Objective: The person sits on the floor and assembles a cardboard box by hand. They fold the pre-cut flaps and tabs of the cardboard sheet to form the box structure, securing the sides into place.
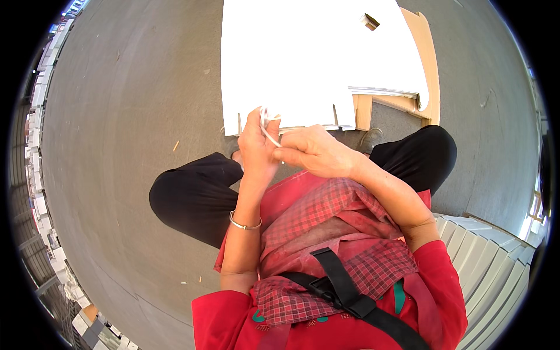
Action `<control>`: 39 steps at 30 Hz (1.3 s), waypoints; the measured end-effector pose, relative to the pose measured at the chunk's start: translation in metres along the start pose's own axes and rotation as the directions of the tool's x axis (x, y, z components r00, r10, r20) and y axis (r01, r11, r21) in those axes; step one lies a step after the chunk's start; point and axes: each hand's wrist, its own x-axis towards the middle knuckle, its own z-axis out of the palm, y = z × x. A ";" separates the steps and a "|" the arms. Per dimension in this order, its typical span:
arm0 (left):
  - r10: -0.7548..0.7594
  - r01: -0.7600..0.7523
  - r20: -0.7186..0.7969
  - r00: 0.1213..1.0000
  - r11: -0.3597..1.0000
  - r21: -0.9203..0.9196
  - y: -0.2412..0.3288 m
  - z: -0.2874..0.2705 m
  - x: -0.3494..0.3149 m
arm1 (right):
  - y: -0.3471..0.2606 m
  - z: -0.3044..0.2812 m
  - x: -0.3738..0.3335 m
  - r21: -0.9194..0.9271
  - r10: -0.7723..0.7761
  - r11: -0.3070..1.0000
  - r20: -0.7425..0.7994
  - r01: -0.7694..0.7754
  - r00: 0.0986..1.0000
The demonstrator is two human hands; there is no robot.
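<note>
My left hand [256, 146] is raised in front of me with its fingers closed on a thin white loop of cord or plastic strip [267, 123]. My right hand [312, 151] is pressed against it, fingers pinching the lower part of the same white strip. Both hands hover above my knees, just before the near edge of a large white board [303, 52] that lies on the floor. A silver bangle [244, 224] sits on my left wrist.
The white board rests on a tan wooden panel [429, 64] and has a small square cut-out [369, 21]. Grey floor [116, 116] lies all around. White ribbed panels [496, 262] lie at the lower right. Stacked material lines the far left rim.
</note>
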 end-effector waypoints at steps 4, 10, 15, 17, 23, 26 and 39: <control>-0.317 0.353 0.154 0.936 0.851 -0.390 -0.009 -0.007 0.012 | -0.027 0.005 -0.011 -0.116 -0.513 0.852 0.009 0.510 0.859; -0.237 0.258 0.102 0.966 0.891 -0.375 -0.007 -0.004 0.019 | -0.058 0.012 -0.029 0.054 -0.686 0.727 0.094 0.684 0.722; -0.200 0.237 0.132 0.971 0.893 -0.382 -0.003 -0.003 0.020 | -0.065 0.008 -0.035 0.320 -0.755 0.606 -0.054 0.728 0.653; -0.196 0.236 0.144 0.970 0.898 -0.370 0.001 -0.001 0.022 | -0.070 0.012 -0.039 0.321 -0.766 0.594 -0.054 0.738 0.640; -0.352 0.416 0.223 0.909 0.791 -0.448 -0.012 -0.008 0.024 | -0.070 -0.003 -0.039 0.336 -0.771 0.579 -0.070 0.742 0.633; -0.259 0.481 0.408 0.876 0.541 -0.690 -0.010 -0.031 0.022 | -0.057 -0.042 -0.049 0.415 -0.686 0.597 -0.180 0.687 0.705; 0.247 -0.347 0.678 0.692 0.938 0.012 0.102 -0.026 -0.016 | 0.018 -0.161 -0.005 0.569 0.294 0.805 -0.626 0.166 0.722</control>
